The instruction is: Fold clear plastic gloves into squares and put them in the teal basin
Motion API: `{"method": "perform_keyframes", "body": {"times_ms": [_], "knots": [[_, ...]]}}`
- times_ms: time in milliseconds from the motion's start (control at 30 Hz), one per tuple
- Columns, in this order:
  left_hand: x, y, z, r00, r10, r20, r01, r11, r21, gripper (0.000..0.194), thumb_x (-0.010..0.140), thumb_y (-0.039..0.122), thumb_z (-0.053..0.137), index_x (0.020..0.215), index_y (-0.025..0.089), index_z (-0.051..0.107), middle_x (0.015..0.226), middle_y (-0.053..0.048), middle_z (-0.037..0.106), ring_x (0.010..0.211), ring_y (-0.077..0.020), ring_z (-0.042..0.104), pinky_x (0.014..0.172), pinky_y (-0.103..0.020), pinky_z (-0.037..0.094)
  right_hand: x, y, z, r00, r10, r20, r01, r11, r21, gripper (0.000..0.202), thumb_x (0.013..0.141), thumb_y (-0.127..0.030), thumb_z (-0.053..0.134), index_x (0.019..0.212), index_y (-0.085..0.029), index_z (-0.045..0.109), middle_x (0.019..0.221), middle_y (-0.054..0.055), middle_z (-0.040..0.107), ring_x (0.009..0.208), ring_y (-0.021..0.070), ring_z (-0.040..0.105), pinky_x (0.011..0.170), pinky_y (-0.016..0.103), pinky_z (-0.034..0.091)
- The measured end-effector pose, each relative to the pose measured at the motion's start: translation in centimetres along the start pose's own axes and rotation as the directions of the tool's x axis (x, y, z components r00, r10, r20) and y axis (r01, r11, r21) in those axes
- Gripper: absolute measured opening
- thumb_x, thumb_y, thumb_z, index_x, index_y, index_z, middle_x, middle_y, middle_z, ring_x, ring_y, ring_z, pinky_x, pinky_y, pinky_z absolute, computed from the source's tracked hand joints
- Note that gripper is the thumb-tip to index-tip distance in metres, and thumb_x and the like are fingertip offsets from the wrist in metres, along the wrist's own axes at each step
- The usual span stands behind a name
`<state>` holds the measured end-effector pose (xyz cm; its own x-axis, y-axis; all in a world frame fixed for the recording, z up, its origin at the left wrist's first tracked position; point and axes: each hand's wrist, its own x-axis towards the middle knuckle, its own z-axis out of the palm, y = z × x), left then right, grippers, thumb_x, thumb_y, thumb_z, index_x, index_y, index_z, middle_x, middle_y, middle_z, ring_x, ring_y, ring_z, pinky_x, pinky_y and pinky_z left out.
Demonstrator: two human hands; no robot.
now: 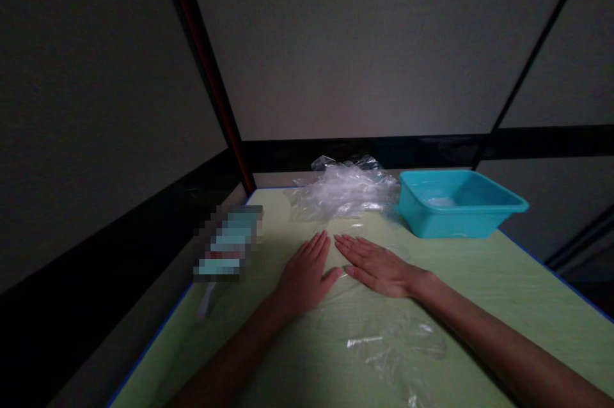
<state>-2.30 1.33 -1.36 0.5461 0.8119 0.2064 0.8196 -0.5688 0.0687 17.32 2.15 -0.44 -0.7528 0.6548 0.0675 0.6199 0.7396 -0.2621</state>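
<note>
Just below the centre of the frame and on down to the bottom edge lies a clear plastic film [393,347], thin and nearly invisible except where its creases catch the light. Its outline is hard to follow, so whether it is a bag or a single sheet cannot be told. Both hands rest on it near its upper part, palms down. The left hand [307,272], left of the film's middle, is spread flat with its fingers together, pointing toward the top of the frame, and its thumb held out to the right. The right hand [377,265] lies flat too, fingers stretched toward the upper left and thumb toward the left. Neither hand is clenched or grasping anything; the two thumb tips nearly meet, with a narrow gap between them.

Above the hands, a crumpled heap of clear plastic [343,189] sits near the table's far edge. Just beside it, right of centre, stands a turquoise basin [451,224]; something pale shows inside, too indistinct to name. Left of the hands, near the table's left edge, is an object blurred into blocks [230,243], with a narrow whitish strip [205,302] below it. All these are on a pale green table [499,293] edged in blue. Grey wall panels [359,56] fill the upper frame, crossed low down by a dark band [384,152].
</note>
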Motion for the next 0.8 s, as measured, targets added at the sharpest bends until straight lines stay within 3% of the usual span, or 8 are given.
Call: {"method": "perform_keyframes", "body": {"times_ms": [267,533,800], "knots": [[0.0,0.0,0.1,1.0,-0.017,-0.005,0.016,1.0,-0.002,0.056,0.084,0.041,0.037,0.129,0.007,0.031,0.137,-0.015,0.029,0.128,-0.0217,0.022,0.103,-0.038,0.024,-0.5,2.6,-0.3,0.995,0.098,-0.011,-0.098,0.995,-0.023,0.057,0.091,-0.046,0.017,0.138,-0.013,0.016,0.143,0.006,0.014,0.131,0.0182,0.011,0.107,0.038,0.013],[0.2,0.9,0.4,0.995,-0.096,-0.005,0.096,0.995,0.03,0.056,0.085,0.039,0.038,0.128,0.004,0.032,0.137,-0.016,0.029,0.127,-0.0237,0.024,0.103,-0.038,0.024,-0.1,3.7,-0.7,0.996,0.084,0.029,-0.082,0.995,-0.051,0.054,0.091,-0.044,0.015,0.138,-0.016,0.016,0.143,0.004,0.016,0.13,0.0163,0.012,0.107,0.036,0.012],[0.1,0.6,-0.1,0.996,-0.087,0.028,0.086,0.996,0.037,0.057,0.085,0.041,0.037,0.128,0.004,0.033,0.138,-0.016,0.028,0.127,-0.0238,0.025,0.103,-0.039,0.024,-0.2,4.0,-0.7,0.998,0.046,0.031,-0.045,0.998,-0.047,0.054,0.092,-0.044,0.015,0.138,-0.015,0.015,0.143,0.004,0.016,0.131,0.0152,0.01,0.107,0.036,0.01]]}}
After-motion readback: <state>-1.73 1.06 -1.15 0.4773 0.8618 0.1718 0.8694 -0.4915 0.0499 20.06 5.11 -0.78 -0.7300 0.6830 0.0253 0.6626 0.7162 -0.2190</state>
